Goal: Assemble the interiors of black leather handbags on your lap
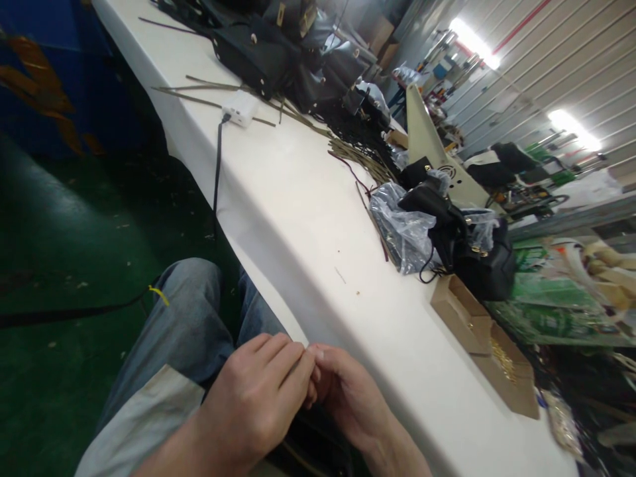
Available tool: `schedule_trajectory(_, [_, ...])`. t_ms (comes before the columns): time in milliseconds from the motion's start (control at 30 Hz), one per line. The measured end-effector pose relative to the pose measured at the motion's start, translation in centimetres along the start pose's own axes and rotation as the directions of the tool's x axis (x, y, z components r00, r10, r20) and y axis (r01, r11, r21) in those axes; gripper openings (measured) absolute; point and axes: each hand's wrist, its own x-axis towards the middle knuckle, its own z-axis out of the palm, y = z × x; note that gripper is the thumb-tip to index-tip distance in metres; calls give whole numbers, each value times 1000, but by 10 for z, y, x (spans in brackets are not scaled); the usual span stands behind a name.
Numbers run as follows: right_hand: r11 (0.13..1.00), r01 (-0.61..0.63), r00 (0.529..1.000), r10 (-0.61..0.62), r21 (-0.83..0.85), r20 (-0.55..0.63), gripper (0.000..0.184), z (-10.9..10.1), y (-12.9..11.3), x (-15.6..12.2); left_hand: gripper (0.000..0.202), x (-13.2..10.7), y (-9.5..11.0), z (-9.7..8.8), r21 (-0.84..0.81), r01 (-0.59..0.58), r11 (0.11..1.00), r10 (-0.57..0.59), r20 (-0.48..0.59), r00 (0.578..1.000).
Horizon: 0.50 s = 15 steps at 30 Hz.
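Note:
My left hand (263,387) and my right hand (355,391) meet at the near edge of the white-covered table (278,185), just above my lap. The fingers of both are curled in and pinched together, tip against tip. Whatever lies between them is too small or too hidden to name. Beneath the hands, a dark item (318,440) rests in my lap, mostly covered by my wrists.
Black bags (268,53) are heaped at the table's far end, near thin olive strips (358,156) and a white box with a cable (241,108). To the right are a plastic-wrapped black bag (447,225) and a cardboard box (464,318) holding small gold-coloured parts (501,358).

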Motion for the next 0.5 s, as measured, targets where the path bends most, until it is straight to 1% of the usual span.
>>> schedule_trajectory(133, [1000, -29, 1000, 29, -2, 7, 32, -1, 0, 3, 23, 0, -4, 0, 29, -87, 996, 85, 86, 993])
schedule_trajectory(267, [999, -47, 999, 47, 8, 20, 27, -4, -1, 4, 30, 3, -5, -2, 39, -132, 991, 125, 142, 982])
schedule_trajectory(400, [997, -60, 998, 58, 49, 33, 17, -10, 6, 5, 41, 5, -6, 1, 112, -191, 975, 176, 133, 975])
schedule_trajectory(467, [991, -102, 993, 96, 92, 67, 19, -16, 13, 9, 41, 4, -8, 8, 164, -207, 964, 190, 114, 975])
schedule_trajectory(500, [989, -118, 990, 110, 91, 91, 22, -19, 16, 13, 40, 3, -10, 13, 200, -226, 953, 215, 75, 974])
